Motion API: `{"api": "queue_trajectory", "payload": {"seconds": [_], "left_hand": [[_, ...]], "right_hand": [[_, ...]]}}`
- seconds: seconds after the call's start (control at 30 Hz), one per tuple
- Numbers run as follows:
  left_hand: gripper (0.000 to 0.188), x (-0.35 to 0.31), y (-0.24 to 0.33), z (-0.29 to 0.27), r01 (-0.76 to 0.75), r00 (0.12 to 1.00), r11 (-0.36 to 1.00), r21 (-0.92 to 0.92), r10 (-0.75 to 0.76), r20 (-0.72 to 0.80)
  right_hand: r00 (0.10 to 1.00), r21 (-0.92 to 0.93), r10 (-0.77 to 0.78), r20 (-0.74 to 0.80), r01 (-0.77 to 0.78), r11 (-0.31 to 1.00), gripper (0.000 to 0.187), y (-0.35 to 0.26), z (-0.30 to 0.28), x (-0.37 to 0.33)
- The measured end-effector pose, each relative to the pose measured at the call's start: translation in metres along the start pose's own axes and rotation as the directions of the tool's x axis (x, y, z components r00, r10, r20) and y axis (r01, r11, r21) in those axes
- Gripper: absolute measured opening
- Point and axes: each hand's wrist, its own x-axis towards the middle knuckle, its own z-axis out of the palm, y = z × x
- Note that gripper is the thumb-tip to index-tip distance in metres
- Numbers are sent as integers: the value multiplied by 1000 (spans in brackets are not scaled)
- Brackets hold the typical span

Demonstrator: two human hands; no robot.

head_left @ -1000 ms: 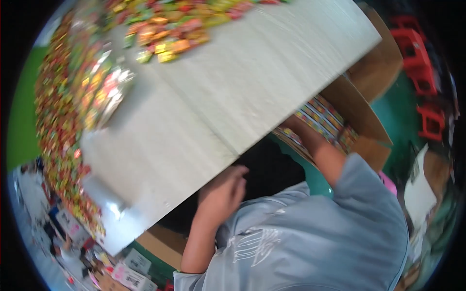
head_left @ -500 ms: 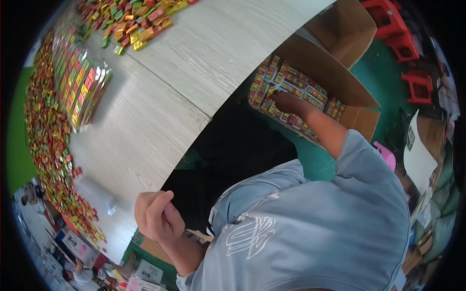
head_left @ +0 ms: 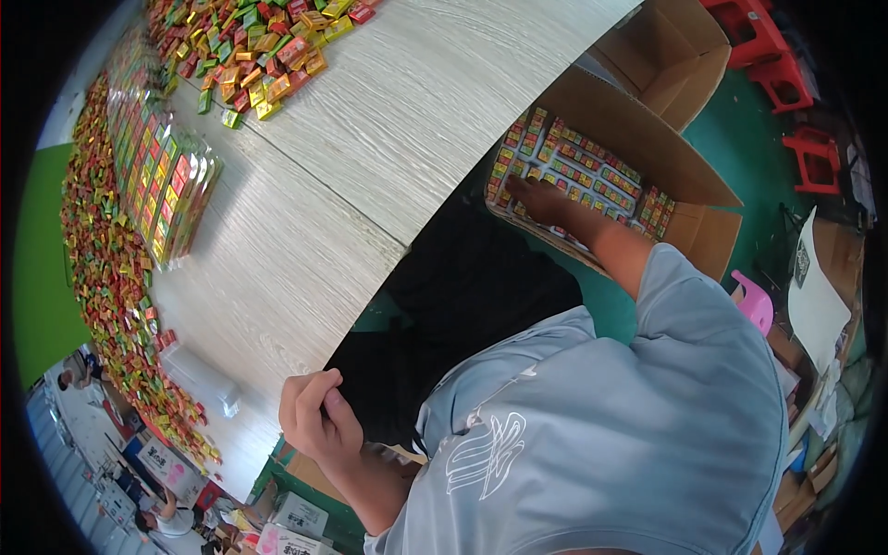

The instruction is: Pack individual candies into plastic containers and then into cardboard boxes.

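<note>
My right hand (head_left: 544,200) reaches down into an open cardboard box (head_left: 638,139), palm down with the fingers stretched over the packs inside. In the box lie flat clear packs of small wrapped candies (head_left: 592,176), set in rows of red, yellow and green. The fingertips seem to touch the packs near the box's left side. By the table's near edge my left hand (head_left: 319,416) is raised, its fingers curled in with the thumb against them. Nothing shows in it. A stack of similar clear candy packs (head_left: 171,190) stands on the left of the table.
Loose wrapped candies (head_left: 102,250) are heaped along the pale wooden table (head_left: 296,213), with another pile (head_left: 268,55) at the far side. Empty clear trays (head_left: 199,379) lie on the table. Behind the box stands another carton (head_left: 684,74); red stools (head_left: 814,159) are at right.
The whole view has shifted slightly. My right hand has moved toward the box's near left corner and its fingers lie flatter on the packs. My left hand stays curled.
</note>
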Motion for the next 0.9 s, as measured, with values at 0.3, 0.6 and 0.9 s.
{"api": "queue_trajectory", "payload": {"seconds": [0.3, 0.6, 0.9], "left_hand": [[10, 12, 1, 0, 26, 1000, 999, 37, -26, -6], [12, 20, 3, 7, 29, 999, 996, 79, -32, 37], [11, 29, -9, -14, 34, 991, 989, 144, -15, -134]], "right_hand": [[988, 27, 83, 128, -87, 996, 60, -10, -15, -11], [984, 72, 111, 142, -122, 990, 61, -2, -12, 1], [945, 148, 276, 178, -303, 941, 53, -35, -49, 0]]}}
